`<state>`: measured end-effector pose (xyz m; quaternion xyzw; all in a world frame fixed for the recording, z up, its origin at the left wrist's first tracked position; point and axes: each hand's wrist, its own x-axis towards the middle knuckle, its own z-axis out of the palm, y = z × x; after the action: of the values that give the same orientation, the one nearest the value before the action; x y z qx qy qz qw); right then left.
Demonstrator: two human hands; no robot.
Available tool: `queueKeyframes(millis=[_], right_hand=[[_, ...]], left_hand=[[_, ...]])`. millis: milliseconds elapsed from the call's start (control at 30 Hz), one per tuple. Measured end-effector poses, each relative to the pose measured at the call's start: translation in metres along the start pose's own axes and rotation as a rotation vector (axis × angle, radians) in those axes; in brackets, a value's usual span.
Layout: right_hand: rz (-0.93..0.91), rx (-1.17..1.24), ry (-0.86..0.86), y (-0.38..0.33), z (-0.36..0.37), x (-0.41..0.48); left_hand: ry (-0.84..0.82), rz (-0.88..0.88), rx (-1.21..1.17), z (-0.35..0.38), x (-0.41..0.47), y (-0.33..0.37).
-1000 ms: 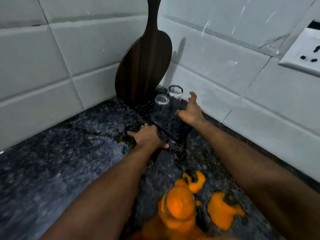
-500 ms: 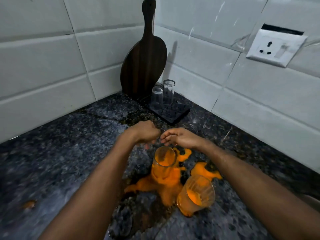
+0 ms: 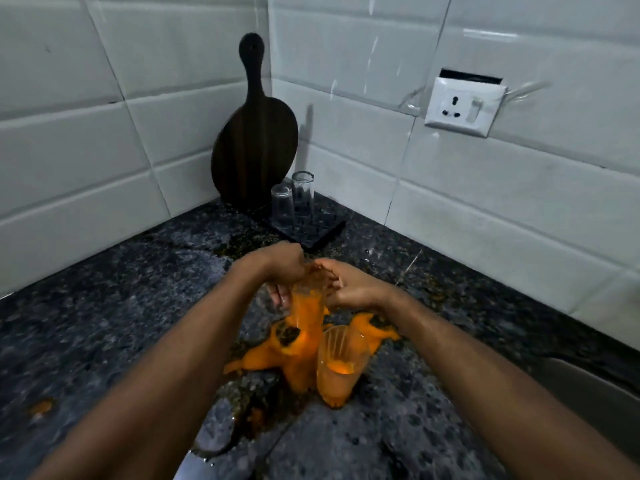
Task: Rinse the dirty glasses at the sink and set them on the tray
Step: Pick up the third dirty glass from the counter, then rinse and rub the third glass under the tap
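Left hand [image 3: 281, 269] and right hand [image 3: 349, 289] both gripping orange-smeared glass [image 3: 307, 299], fingers seemingly curling round it. Second dirty glass [image 3: 341, 365] standing on desk [image 3: 104, 323] nearer than hands. Two clean glasses [image 3: 282, 209] sitting on tray [image 3: 323, 233] beyond hands. Roughly halfway; two awaiting rinsing.

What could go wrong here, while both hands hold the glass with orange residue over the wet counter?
1. The held glass looks wet and smeared with orange. The left hand and right hand grip it only near its rim, so it might slip.
2. The second dirty glass stands close beside it in the orange spill. Swinging the held glass toward the sink could knock it over.
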<state>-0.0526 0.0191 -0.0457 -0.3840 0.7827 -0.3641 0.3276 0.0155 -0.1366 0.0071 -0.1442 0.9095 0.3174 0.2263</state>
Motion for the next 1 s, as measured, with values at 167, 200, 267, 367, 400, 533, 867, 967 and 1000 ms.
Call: queueKeyframes(millis=[167, 200, 267, 367, 400, 533, 867, 967, 1000], right_hand=[[-0.036, 0.001, 0.394, 0.023, -0.037, -0.068], [-0.031, 0.008, 0.492, 0.030, -0.046, -0.085], [-0.005, 0.010, 0.631, 0.043, -0.060, -0.125], [0.067, 0.027, 0.818, 0.066, -0.073, -0.197], [0.095, 0.052, 0.878, 0.073, -0.075, -0.217], [0.212, 0.150, 1.117, 0.108, -0.082, -0.305], [0.421, 0.144, 1.460, 0.146, -0.102, -0.424], [0.456, 0.113, 1.469, 0.152, -0.107, -0.439], [0.459, 0.115, 1.481, 0.152, -0.109, -0.443]], left_hand=[[0.014, 0.173, 0.025, 0.012, 0.004, 0.089], [0.005, 0.214, 0.018, 0.020, 0.005, 0.110], [-0.027, 0.281, 0.004, 0.038, 0.007, 0.150], [-0.147, 0.337, 0.022, 0.076, 0.008, 0.211], [-0.185, 0.353, 0.025, 0.088, 0.008, 0.227], [-0.252, 0.412, -0.030, 0.146, 0.004, 0.301], [0.060, 0.694, 0.028, 0.272, 0.008, 0.400], [0.190, 0.740, 0.020, 0.281, 0.018, 0.407], [0.217, 0.740, 0.052, 0.282, 0.018, 0.408]])
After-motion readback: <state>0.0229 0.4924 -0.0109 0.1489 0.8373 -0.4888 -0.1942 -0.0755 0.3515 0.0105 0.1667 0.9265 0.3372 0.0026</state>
